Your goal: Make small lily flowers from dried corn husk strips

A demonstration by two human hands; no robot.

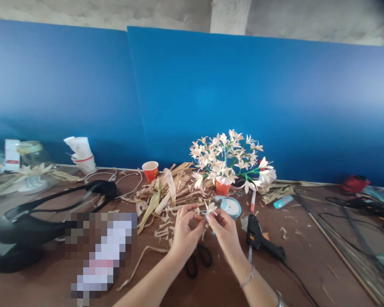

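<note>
My left hand point(188, 226) and my right hand point(222, 224) are close together above the brown table point(230, 290). Between their fingertips is a small cream-white flower point(210, 207); the right fingers pinch at its base. The left thumb and forefinger are pressed together at the flower's left side, around something too small to name. Behind the hands, a bunch of similar white flowers on green stems point(225, 157) stands in a red cup point(223, 188). A roll of pale blue ribbon point(231, 207) lies just beyond my right hand. Scissors point(198, 261) with black handles lie beneath my wrists.
A black glue gun point(264, 241) with its cable lies right of my right hand. Dry husks point(169, 192) are heaped behind. Also there are a red paper cup point(150, 171), a turquoise tube point(283, 201) and a black bag-like object point(22, 234) at the left.
</note>
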